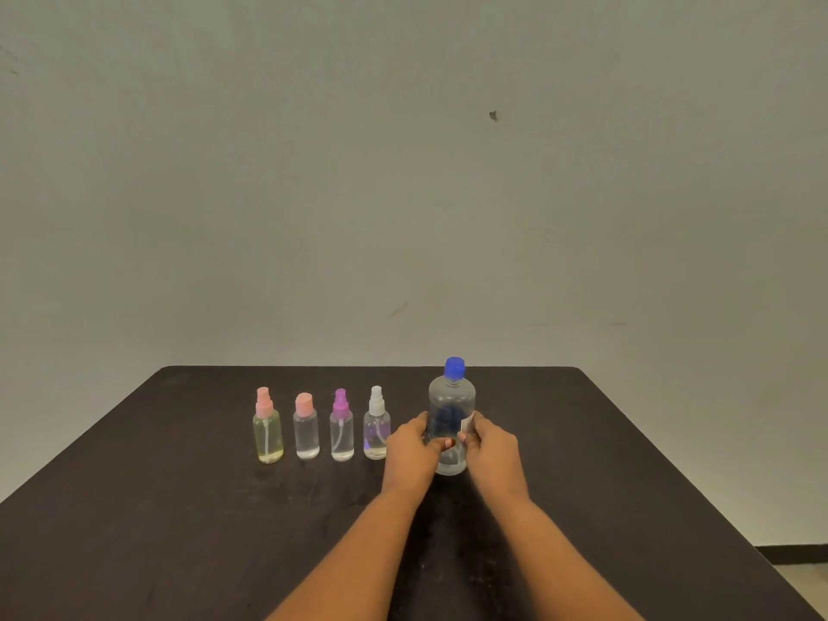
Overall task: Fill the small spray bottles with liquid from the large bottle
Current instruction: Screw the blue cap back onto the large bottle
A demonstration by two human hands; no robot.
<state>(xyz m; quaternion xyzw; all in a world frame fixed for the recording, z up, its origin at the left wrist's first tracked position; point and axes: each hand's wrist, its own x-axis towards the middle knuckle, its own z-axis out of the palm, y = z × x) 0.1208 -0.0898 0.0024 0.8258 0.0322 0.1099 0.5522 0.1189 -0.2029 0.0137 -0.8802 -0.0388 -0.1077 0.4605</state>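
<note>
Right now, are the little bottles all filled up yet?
Not yet, it's just starting. Done: nothing I can see. The blue cap is on the big bottle, and the four little bottles have their tops on. In hand: the left hand and right hand both hold the big bottle, upright on the table. Left: open everything and pour into each little bottle. How full they are is hard to tell.

A row of four small spray bottles (307, 434) stands at 9 o'clock of the large bottle (451, 405), narrow gaps between them; the nearest sits just beside the left grip (410, 448). Bare table (627, 463) lies open at 3 o'clock of the large bottle and at 6 o'clock of the row.
</note>
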